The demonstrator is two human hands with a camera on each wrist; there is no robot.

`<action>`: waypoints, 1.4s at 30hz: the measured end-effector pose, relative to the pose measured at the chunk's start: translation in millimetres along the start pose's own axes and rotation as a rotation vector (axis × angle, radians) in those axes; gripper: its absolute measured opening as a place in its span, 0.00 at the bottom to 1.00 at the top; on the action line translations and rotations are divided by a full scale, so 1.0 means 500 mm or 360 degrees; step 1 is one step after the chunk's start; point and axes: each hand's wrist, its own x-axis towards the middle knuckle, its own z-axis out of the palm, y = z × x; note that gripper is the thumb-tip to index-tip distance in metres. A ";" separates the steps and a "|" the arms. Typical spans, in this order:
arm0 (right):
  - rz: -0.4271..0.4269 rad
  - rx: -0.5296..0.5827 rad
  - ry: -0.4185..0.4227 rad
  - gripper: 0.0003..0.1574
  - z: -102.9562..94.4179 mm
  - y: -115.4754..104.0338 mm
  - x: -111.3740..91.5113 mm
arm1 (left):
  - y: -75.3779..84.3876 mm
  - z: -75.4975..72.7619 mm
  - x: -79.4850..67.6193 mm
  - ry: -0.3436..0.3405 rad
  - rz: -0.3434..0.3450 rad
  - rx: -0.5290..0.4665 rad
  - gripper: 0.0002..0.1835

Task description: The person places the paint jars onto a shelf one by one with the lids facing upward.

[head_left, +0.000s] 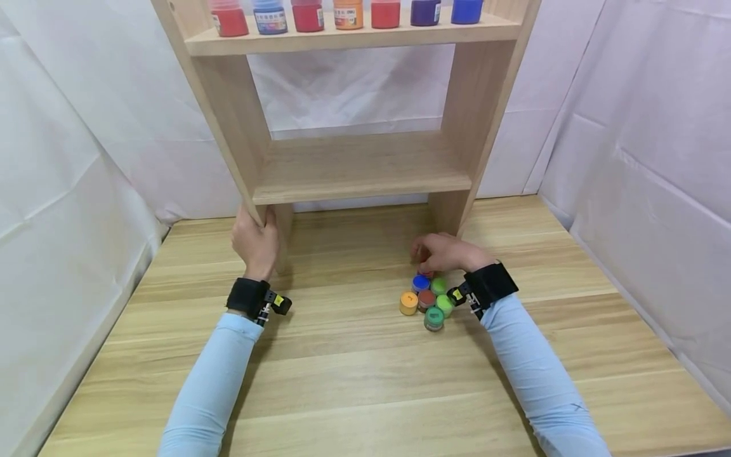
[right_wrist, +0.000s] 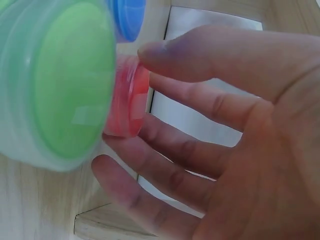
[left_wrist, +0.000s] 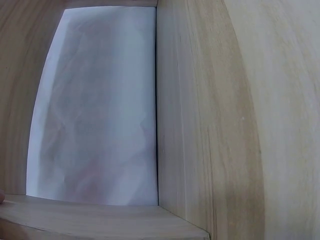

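Note:
My left hand (head_left: 256, 242) grips the lower front edge of the wooden shelf's left side panel (head_left: 219, 114), thumb on the inner side. In the left wrist view only a sliver of a fingertip shows at the left edge. On the table, my right hand (head_left: 444, 251) pinches a red paint jar (right_wrist: 129, 97) between thumb and fingers, at the far end of a cluster of small jars. Close by stand a blue-lidded jar (head_left: 421, 283), an orange one (head_left: 408, 303), a brown one (head_left: 426, 299), a dark green one (head_left: 434, 318) and light green ones (head_left: 444, 305).
Red, blue and orange paint jars (head_left: 348, 14) stand in a row on the upper board (head_left: 354, 42). Below it is a bare middle board (head_left: 365, 166). The right side panel (head_left: 485, 114) rises just behind my right hand. White cloth (head_left: 645, 127) hangs around the wooden table (head_left: 342, 381).

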 end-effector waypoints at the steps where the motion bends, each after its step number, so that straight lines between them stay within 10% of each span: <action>1: 0.0000 0.0002 -0.0002 0.22 0.000 -0.001 0.000 | -0.001 0.000 0.000 0.0001 0.0004 -0.0001 0.16; 42: 0.0131 -0.0187 0.0074 0.22 -0.001 0.011 0.001 | 0.002 -0.003 0.000 -0.0009 0.0043 -0.0029 0.16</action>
